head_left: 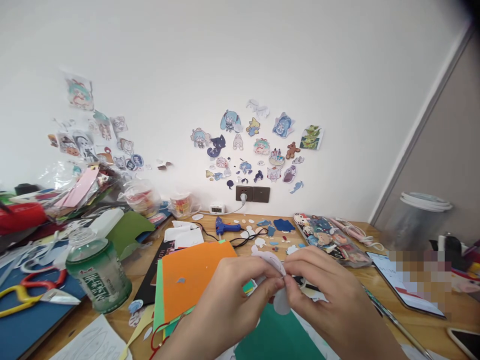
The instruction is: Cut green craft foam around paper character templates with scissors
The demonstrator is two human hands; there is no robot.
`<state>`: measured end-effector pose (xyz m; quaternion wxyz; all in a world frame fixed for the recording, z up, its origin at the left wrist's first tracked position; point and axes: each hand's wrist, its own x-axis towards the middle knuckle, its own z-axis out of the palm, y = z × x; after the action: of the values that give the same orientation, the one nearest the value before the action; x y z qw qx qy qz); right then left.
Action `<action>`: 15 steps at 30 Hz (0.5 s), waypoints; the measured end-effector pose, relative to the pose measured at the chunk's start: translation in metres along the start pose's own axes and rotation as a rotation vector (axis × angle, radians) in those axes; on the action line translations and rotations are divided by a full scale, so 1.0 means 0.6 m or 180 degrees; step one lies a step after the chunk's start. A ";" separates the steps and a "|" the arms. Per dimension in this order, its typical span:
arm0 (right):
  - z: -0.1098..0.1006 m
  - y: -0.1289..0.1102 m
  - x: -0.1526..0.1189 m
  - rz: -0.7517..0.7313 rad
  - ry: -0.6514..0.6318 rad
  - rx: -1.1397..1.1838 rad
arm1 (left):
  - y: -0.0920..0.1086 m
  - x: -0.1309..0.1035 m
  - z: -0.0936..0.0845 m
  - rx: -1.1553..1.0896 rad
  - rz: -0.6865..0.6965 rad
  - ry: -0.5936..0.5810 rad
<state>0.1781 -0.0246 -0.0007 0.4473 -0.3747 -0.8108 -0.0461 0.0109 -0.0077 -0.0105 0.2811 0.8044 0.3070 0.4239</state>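
Both hands meet in front of me, pinching a small white paper cutout between thumbs and forefingers. My left hand grips its left side, and my right hand closes on it from the right. Part of the cutout rises above the fingertips and part hangs below; the middle is hidden by the fingers. Beneath the hands lies a dark green sheet. Left of them is a stack topped by an orange sheet. Red-handled scissors show partly beside my left forearm.
A blue glue gun with a black cord lies behind, among small paper scraps. At left are a green-tinted jar and yellow-red scissors. To the right are a decorated pouch, a tablet and a pen.
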 end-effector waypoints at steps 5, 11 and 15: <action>-0.006 0.000 0.002 -0.0012 -0.0087 -0.0030 | -0.001 -0.001 0.000 -0.0017 0.0008 -0.0050; -0.012 -0.003 0.008 -0.0075 -0.0008 0.0133 | 0.006 0.000 -0.006 -0.0146 0.0007 -0.0061; -0.012 -0.002 0.008 -0.0100 0.0032 0.0147 | 0.004 0.003 -0.007 -0.0179 0.0006 -0.0006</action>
<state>0.1810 -0.0255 0.0075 0.4592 -0.3512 -0.8152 -0.0362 0.0087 -0.0068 -0.0058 0.3036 0.7969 0.2939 0.4318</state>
